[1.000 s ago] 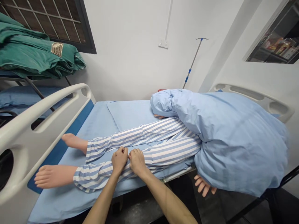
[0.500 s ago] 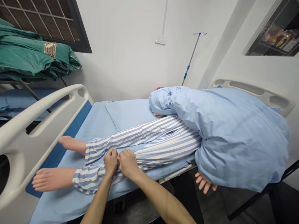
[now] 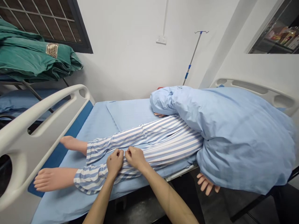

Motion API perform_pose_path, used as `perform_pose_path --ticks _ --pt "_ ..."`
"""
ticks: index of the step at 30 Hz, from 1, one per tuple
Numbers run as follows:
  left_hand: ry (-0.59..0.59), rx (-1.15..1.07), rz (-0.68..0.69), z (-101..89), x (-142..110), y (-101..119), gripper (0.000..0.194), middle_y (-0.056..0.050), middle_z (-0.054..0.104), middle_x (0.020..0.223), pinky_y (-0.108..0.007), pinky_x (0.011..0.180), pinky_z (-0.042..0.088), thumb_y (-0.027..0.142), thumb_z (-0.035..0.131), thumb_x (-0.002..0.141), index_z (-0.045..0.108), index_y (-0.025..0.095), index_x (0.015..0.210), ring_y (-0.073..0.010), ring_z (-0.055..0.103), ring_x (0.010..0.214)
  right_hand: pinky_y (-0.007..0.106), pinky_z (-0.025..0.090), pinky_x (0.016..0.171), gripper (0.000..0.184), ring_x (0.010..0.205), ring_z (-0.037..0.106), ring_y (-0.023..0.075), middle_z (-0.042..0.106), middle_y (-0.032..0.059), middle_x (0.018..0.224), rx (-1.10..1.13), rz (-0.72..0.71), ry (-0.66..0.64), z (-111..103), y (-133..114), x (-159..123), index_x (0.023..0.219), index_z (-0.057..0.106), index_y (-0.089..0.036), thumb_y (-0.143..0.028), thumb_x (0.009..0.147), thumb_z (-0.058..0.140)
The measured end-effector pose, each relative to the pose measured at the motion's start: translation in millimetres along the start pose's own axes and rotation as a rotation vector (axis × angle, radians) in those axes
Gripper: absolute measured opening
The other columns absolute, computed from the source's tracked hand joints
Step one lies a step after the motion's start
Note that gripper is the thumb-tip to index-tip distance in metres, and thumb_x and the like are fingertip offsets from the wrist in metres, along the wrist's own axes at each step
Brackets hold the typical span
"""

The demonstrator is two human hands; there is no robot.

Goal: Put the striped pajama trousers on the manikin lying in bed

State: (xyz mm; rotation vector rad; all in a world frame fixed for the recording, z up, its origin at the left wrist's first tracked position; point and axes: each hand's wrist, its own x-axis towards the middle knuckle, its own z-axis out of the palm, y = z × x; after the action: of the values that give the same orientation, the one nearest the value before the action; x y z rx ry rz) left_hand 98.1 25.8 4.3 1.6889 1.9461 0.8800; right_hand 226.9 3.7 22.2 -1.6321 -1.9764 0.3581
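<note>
Left hand (image 3: 115,161) and right hand (image 3: 135,158) are both curled up like fists, just beside each other, on the near leg of the striped pants (image 3: 177,144). Each one seems to pinch a bit of that cloth, but the fingertips are hidden, so I can't be sure how much.

The pants are on a big doll (image 3: 161,128) that lies on the bed (image 3: 179,173). Long folds run from the hands toward the top of the pants. If one hand slips, the cloth could drop flat, as only a little seems to be held. A hard pull could stretch it. The near leg is by the bed's edge, so a tug this way could drag it over.

Under the pants, the sheet (image 3: 130,110) is pale blue and a bit creased. Past the bottom of the pants are the near foot (image 3: 56,178), the far foot (image 3: 73,143) and the white end board (image 3: 17,130). At the top of the pants, a puffy blanket (image 3: 245,137) hides much of the doll, and a doll hand (image 3: 207,184) pokes out below it. Beyond the pants are a white wall (image 3: 123,46) and a thin pole (image 3: 192,56).
</note>
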Motion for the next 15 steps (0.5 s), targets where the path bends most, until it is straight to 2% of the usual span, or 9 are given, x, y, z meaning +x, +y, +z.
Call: perform_pose_path --ticks 3,6,11,15 --pt "-0.002 0.025 0.001 0.4 -1 1 0.028 0.001 0.044 0.056 -0.027 0.062 0.025 0.035 0.045 0.083 0.04 0.022 0.059 -0.0147 0.039 0.06 0.027 0.03 0.061 0.024 0.066 0.058 0.0152 0.068 0.0028 0.073 -0.007 0.091 -0.016 5 4 3 0.078 0.063 -0.019 -0.029 0.096 0.051" --pt "-0.022 -0.024 0.009 0.2 1 7 0.028 0.002 0.044 0.055 -0.027 0.062 0.027 0.037 0.047 0.08 0.043 0.022 0.057 -0.0145 0.039 0.059 0.027 0.028 0.06 0.029 0.063 0.054 0.014 0.064 0.0013 0.066 0.094 0.151 0.036 8 7 6 0.07 0.06 -0.019 -0.03 0.096 0.05" --pt "-0.004 -0.293 0.055 5.2 9 40 0.033 0.004 0.038 0.051 -0.026 0.06 0.03 0.044 0.048 0.075 0.04 0.022 0.053 -0.0126 0.038 0.057 0.026 0.026 0.056 0.038 0.055 0.041 0.0104 0.044 -0.0039 0.052 0.469 0.181 0.191 3 16 9 0.057 0.041 -0.02 -0.031 0.093 0.046" --pt "0.039 -0.452 0.061 24.2 8 63 0.034 0.004 0.037 0.051 -0.026 0.058 0.03 0.045 0.048 0.076 0.037 0.022 0.053 -0.0121 0.037 0.056 0.026 0.026 0.053 0.042 0.053 0.037 0.0107 0.038 -0.0044 0.05 0.629 0.132 0.298 2 23 5 0.056 0.034 -0.022 -0.04 0.094 0.038"
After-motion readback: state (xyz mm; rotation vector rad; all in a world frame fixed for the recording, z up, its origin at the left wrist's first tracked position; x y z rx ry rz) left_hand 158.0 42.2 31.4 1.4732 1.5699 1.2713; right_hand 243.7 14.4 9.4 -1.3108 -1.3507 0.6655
